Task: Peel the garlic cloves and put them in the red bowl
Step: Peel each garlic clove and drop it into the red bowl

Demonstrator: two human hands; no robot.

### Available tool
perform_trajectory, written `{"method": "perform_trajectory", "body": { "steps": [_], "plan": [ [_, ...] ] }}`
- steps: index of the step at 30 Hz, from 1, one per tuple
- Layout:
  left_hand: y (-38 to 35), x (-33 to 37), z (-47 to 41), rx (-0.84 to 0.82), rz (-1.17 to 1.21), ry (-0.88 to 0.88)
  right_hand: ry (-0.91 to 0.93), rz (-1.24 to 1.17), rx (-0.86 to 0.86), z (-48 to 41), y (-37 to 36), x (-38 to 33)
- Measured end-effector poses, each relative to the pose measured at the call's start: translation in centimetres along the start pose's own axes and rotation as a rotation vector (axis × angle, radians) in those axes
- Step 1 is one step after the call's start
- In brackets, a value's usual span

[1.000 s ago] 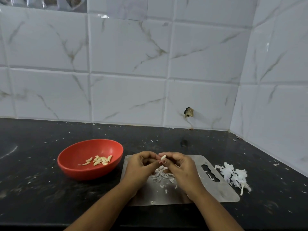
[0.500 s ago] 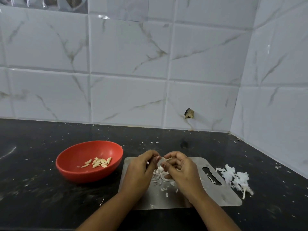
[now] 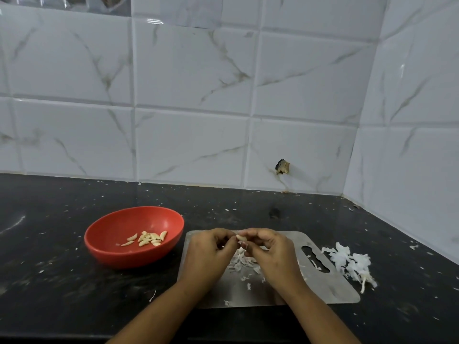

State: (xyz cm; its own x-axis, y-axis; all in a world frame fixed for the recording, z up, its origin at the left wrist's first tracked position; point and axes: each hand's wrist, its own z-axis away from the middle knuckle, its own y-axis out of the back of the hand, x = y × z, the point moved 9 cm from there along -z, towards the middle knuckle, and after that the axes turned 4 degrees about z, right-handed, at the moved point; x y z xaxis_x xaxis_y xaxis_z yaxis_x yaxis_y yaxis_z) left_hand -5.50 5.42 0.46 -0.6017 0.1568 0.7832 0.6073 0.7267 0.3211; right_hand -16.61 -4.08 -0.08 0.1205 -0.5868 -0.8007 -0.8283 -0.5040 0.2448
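Left hand (image 3: 208,254): fingers curled, fingertips pinching one end of the garlic clove (image 3: 241,237)
Right hand (image 3: 270,254): fingers curled, pinching the same garlic clove from the other side
Garlic clove: pale, held between both hands just above the far edge of the steel board (image 3: 323,286)
Red bowl (image 3: 129,256): on the worktop (image 3: 49,281), just left of the steel board, holding a small cluster of peeled cloves (image 3: 149,239)
Loose skins (image 3: 242,261): scattered on the steel board beneath the hands
Skin pile (image 3: 350,264): white, on the worktop just right of the steel board, beside its handle slot
Worktop: black, flecked with bits of skin
Wall (image 3: 188,95): white marbled tiles behind and to the right
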Motion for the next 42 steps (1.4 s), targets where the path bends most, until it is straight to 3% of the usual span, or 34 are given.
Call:
{"method": "perform_trajectory", "body": {
  "steps": [6,17,24,28,32,42],
  "plan": [
    [0.1,0.7,-0.1,-0.010,0.095,-0.010,-0.059,-0.122,-0.035,0.1,-0.1,-0.2],
    [0.2,0.7,-0.1,0.010,0.049,-0.057,-0.195,-0.209,-0.104,0.2,-0.8,0.7],
    [1.4,-2.0,-0.8,0.102,-0.080,0.101,-0.281,-0.331,-0.016,0.1,-0.1,1.5],
    [0.9,-1.2,-0.6,0.068,-0.179,0.032,-0.256,-0.301,-0.048,0.2,-0.4,1.4],
    [-0.2,-0.2,-0.5,-0.014,-0.120,-0.094,-0.208,-0.225,-0.053,0.1,-0.2,1.0],
    [-0.8,-0.1,-0.5,-0.082,0.261,0.036,-0.165,-0.219,-0.078,0.0,-0.4,0.7]
  ]
}}
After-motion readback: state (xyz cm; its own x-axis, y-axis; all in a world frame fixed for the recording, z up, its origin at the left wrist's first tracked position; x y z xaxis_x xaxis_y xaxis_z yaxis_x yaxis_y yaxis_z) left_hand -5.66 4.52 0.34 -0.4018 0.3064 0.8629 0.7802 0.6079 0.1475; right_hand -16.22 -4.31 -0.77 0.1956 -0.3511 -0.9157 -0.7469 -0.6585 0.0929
